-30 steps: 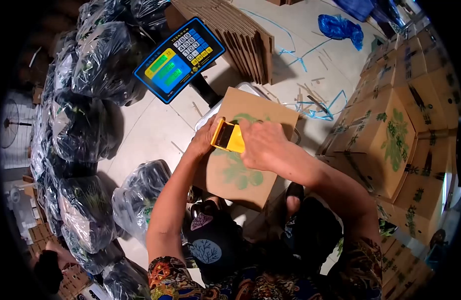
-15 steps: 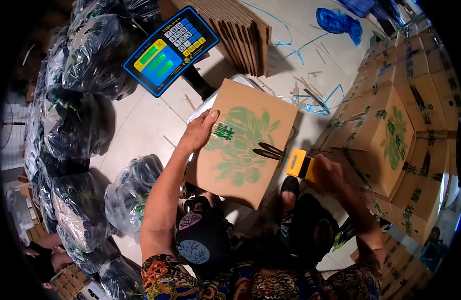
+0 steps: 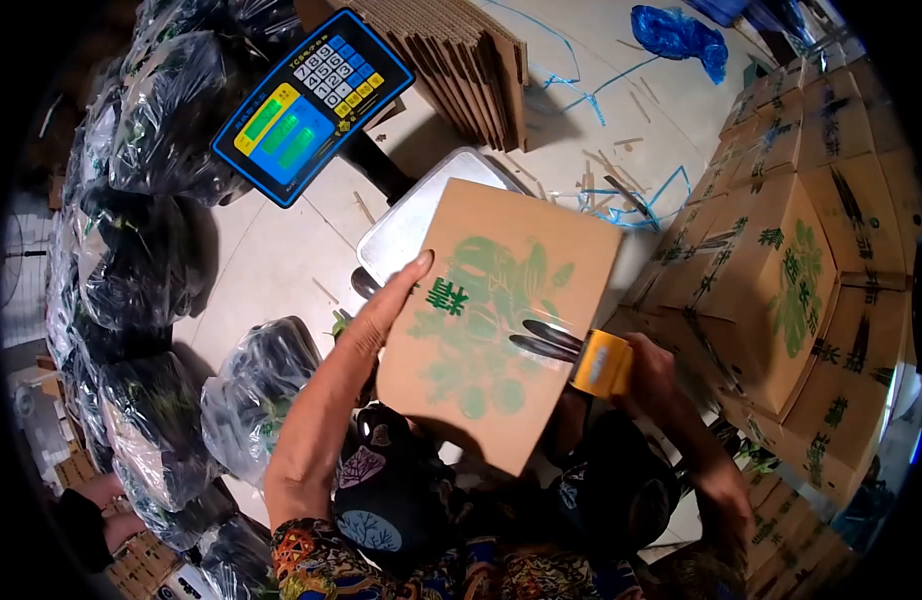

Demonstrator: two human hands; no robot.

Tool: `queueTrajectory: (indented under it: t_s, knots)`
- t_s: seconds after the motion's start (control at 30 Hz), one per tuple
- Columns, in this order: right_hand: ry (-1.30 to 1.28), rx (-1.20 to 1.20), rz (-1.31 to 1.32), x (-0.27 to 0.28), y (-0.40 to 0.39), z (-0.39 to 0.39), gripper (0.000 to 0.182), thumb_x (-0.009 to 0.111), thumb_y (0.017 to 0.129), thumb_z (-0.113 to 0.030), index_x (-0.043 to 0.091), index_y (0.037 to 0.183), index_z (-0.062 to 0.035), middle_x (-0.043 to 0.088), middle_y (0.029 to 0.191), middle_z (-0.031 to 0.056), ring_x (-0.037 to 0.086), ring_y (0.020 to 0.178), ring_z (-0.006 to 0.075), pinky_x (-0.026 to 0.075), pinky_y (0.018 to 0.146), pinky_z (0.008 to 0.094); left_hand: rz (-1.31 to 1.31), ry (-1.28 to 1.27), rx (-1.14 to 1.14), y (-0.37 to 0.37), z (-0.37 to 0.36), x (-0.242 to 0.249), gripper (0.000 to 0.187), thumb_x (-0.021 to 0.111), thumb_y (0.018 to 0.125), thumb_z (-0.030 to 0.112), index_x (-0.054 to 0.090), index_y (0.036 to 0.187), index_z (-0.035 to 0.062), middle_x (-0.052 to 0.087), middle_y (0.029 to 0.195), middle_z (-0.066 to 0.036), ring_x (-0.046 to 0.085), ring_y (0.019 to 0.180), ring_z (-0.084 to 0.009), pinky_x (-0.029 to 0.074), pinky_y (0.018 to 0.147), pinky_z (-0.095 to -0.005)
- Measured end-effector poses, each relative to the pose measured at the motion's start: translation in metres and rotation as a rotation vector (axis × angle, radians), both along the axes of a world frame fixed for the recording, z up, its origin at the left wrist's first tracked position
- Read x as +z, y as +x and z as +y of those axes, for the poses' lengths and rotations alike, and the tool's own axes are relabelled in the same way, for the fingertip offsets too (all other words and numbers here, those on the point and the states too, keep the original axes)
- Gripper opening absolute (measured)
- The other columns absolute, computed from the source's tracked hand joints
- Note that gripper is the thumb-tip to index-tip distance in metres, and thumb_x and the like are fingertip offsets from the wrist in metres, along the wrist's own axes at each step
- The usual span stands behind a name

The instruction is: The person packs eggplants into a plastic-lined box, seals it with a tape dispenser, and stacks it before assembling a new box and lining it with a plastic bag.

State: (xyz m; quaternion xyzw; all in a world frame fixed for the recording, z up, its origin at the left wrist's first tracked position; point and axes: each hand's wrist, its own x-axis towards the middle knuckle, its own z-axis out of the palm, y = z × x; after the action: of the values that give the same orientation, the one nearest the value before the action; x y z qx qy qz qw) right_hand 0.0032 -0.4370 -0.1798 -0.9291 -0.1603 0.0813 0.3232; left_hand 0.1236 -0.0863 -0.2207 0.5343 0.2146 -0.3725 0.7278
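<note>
A closed cardboard box point(image 3: 481, 400), printed with green vegetables, sits tilted in front of me, partly over the silver pan of a platform scale point(image 3: 406, 225). My left hand point(image 3: 396, 295) grips the box's left edge with the thumb on top; its other fingers are hidden. Closed around a yellow tape dispenser point(image 3: 603, 363), my right hand point(image 3: 649, 372) is at the box's right edge. The dispenser's front meets that edge, where a shiny strip like clear tape shows. Dark, long printed shapes lie beside it on the box.
The scale's lit display point(image 3: 314, 108) stands at the upper left. Flat cardboard sheets point(image 3: 461, 60) lean behind it. Stuffed plastic bags point(image 3: 146, 430) line the left, and stacked boxes point(image 3: 771, 290) the right. Blue strapping point(image 3: 631, 215) and a blue bag point(image 3: 681, 40) lie on the floor.
The box has shifted toward me and slightly right, uncovering more of the scale pan. My left hand moved with it. My right hand brought the tape dispenser against the box's right edge.
</note>
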Motion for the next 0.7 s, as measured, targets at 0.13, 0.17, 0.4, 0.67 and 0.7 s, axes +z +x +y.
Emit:
queueTrajectory:
  t_s: [0.13,0.17,0.4,0.67,0.7]
  knots:
    - [-0.179,-0.001,0.018,0.064,0.011,0.014,0.048,0.077,0.065,-0.017,0.047,0.101,-0.0054,0.058,0.085,0.0145,0.062,0.077,0.0373,0.05,0.062,0.0436,0.059,-0.21,-0.004,-0.011,-0.002,-0.056,0.071,0.051,0.09,0.061,0.049,0.136,0.0059,0.061,0.12,-0.012,0.062,0.102,-0.0195,0.053,0.088,-0.0345]
    - [-0.2,0.005,0.016,0.074,0.019,0.026,0.047,0.077,0.065,-0.017,0.047,0.099,-0.0058,0.058,0.085,0.0145,0.062,0.077,0.0374,0.051,0.062,0.0442,0.068,-0.204,-0.019,-0.006,0.002,-0.058,0.071,0.05,0.091,0.061,0.049,0.136,0.0059,0.061,0.119,-0.012,0.061,0.102,-0.0191,0.053,0.087,-0.0343]
    - [-0.226,0.158,0.014,0.115,0.078,0.129,0.049,0.068,0.066,-0.019,0.048,0.104,0.0048,0.064,0.079,0.0226,0.066,0.065,0.0367,0.052,0.057,0.0434,-0.425,0.295,-0.093,0.0,0.006,0.036,0.076,0.036,0.097,0.059,0.035,0.145,-0.0003,0.042,0.144,-0.017,0.041,0.131,-0.0257,0.029,0.11,-0.0336]
    - [-0.288,0.233,-0.054,0.116,0.091,0.16,0.045,0.068,0.069,-0.017,0.049,0.102,0.0072,0.065,0.077,0.0209,0.067,0.069,0.0363,0.054,0.061,0.0429,-0.867,0.848,-0.369,-0.002,0.028,0.047,0.053,0.035,0.101,0.046,0.05,0.134,0.0088,0.064,0.111,-0.025,0.059,0.106,-0.0434,0.048,0.09,-0.0439]
    - [-0.292,0.242,-0.05,0.118,0.09,0.158,0.046,0.068,0.069,-0.018,0.048,0.103,0.0069,0.065,0.079,0.0216,0.067,0.07,0.0367,0.053,0.062,0.0438,-0.812,0.889,-0.388,0.0,0.027,0.052,0.053,0.035,0.101,0.047,0.052,0.132,0.0083,0.064,0.109,-0.026,0.059,0.104,-0.045,0.047,0.09,-0.0448]
